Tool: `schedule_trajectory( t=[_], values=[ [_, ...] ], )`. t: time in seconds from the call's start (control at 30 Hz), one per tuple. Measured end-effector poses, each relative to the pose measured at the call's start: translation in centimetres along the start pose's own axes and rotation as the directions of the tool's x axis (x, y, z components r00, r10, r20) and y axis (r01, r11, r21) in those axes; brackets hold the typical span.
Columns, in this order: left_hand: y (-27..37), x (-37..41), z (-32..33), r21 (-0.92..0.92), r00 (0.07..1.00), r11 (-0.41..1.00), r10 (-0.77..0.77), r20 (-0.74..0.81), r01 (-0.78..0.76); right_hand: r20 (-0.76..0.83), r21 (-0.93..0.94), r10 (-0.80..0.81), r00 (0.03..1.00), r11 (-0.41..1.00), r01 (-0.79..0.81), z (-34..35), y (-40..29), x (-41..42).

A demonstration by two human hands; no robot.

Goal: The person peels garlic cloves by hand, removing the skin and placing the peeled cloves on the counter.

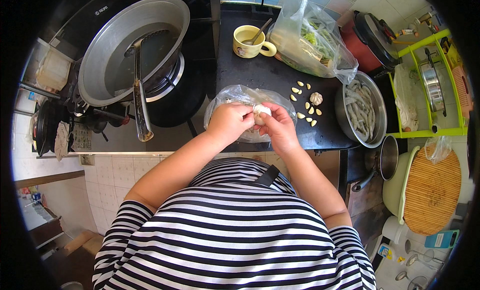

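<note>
Between my two hands is a garlic bulb [261, 114], held above a clear plastic bag [243, 91] on the black countertop. The fingertips of my left hand [231, 120] pinch the bulb's left side, and their exact grip is partly hidden. My right hand [278, 126] supports it from the right, thumb on the front. Just right of the bag lie several peeled garlic cloves [311, 110] in loose groups. Beside them sits a whole garlic bulb [316, 98].
At the left, a large metal pot [123, 54] with liquid and a slotted ladle [139, 91] stands on the gas stove. A yellow mug [246, 42] and a bag of green vegetables [315, 39] are behind. Rightward are a bowl of shrimp [360, 108] and a red cooker [369, 42].
</note>
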State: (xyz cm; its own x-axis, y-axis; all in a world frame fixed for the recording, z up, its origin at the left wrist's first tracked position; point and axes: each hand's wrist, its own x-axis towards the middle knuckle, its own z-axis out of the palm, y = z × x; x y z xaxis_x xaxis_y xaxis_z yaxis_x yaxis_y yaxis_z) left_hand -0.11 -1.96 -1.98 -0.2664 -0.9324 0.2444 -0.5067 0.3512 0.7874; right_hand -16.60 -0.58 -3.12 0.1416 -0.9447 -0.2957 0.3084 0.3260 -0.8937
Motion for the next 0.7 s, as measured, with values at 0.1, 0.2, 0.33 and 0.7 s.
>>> schedule_trajectory(
  t=[0.1, 0.2, 0.33, 0.7],
  values=[
    [0.3, 0.0, 0.0, -0.033, 1.000, 0.999, -0.028, 0.000, 0.028, -0.021, 0.005, -0.002, 1.000, 1.000, 0.002, 0.1, 0.1, 0.0],
    [0.3, -0.1, 0.0, -0.067, 0.997, 0.995, -0.079, 0.022, 0.080, -0.030, -0.004, 0.005, 1.000, 1.000, -0.005, 0.2, 0.0, 0.0],
    [-0.2, -0.1, 0.1, -0.074, 0.993, 0.991, -0.104, 0.047, 0.107, -0.049, -0.030, 0.013, 0.999, 0.999, -0.015, 0.2, -0.1, 0.0],
    [-0.8, -0.1, -0.1, -0.009, 0.994, 0.999, -0.042, 0.098, 0.043, -0.058, -0.028, 0.063, 0.996, 0.998, -0.065, 0.1, -0.4, 0.1]
  ],
)
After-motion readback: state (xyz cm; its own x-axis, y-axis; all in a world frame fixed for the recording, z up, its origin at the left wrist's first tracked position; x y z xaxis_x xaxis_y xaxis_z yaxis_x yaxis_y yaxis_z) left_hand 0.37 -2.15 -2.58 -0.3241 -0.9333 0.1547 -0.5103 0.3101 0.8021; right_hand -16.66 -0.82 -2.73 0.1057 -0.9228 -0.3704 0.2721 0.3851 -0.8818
